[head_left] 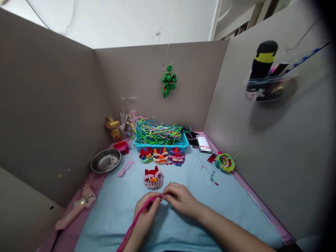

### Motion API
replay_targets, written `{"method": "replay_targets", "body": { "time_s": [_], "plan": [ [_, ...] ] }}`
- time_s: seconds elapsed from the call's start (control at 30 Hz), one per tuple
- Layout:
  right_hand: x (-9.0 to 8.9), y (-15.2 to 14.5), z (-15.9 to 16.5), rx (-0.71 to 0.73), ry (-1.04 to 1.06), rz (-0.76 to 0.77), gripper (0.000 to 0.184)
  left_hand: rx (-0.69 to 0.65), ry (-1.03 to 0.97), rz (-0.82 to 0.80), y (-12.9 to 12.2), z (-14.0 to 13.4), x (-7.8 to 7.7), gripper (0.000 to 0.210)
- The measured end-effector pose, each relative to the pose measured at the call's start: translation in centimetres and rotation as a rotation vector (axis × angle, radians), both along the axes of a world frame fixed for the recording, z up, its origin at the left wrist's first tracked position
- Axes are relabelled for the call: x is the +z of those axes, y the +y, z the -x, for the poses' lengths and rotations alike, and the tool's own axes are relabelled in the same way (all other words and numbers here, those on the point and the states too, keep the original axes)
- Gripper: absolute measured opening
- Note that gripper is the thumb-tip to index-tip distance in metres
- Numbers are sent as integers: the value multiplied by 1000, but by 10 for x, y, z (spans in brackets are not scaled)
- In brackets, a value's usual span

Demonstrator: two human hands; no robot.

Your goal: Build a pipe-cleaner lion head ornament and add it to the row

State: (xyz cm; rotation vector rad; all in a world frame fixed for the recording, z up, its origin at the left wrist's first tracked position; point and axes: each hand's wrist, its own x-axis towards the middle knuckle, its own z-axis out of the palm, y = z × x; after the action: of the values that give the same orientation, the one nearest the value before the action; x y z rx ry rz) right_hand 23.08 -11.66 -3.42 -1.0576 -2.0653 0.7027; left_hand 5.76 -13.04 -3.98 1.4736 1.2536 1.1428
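Observation:
A bright pink fuzzy strand, seemingly a pipe cleaner (137, 217), runs from the bottom edge up along my left hand (147, 206). Thumb and fingers of that hand pinch it near its upper end. My right hand (181, 197) is closed in a pinch at the strand's tip, its fingertips meeting those of the left; the tip itself is too small to make out clearly. Just beyond my hands lies a red and pink animal-face piece (153, 178). Three similar faces stand in a row farther back: green-red (146, 155), orange-white (160, 156) and purple-red (176, 156).
A blue tray (160, 147) heaped with coloured strands stands at the back. Left are a metal bowl (98, 161), a pink clip-shaped tool (126, 168) and a pink glue gun (77, 210). At right lie a phone (204, 144) and a yellow-green ring piece (225, 162). Grey panels enclose the table.

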Motion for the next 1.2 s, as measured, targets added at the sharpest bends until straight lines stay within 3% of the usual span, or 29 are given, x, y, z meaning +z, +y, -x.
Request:
{"method": "replay_targets", "body": {
  "time_s": [0.2, 0.53, 0.77, 1.0, 1.2],
  "plan": [
    [-10, 2, 2, -38, 6, 9, 11, 28, -37, 36, 2, 2, -14, 28],
    [-2, -2, -1, -34, 46, -7, 13, -45, -179, 181, 4, -2, 6, 27],
    [-6, -1, -4, -65, 74, 21, 10, 1, -237, 261, 6, -4, -3, 29],
    [-9, 5, -6, -106, 97, 39, 9, -2, -272, 256, 13, -7, 1, 29],
    [-12, 8, -8, -125, 123, 13, 12, -55, -455, 348, 21, -11, -10, 28]
  ]
}}
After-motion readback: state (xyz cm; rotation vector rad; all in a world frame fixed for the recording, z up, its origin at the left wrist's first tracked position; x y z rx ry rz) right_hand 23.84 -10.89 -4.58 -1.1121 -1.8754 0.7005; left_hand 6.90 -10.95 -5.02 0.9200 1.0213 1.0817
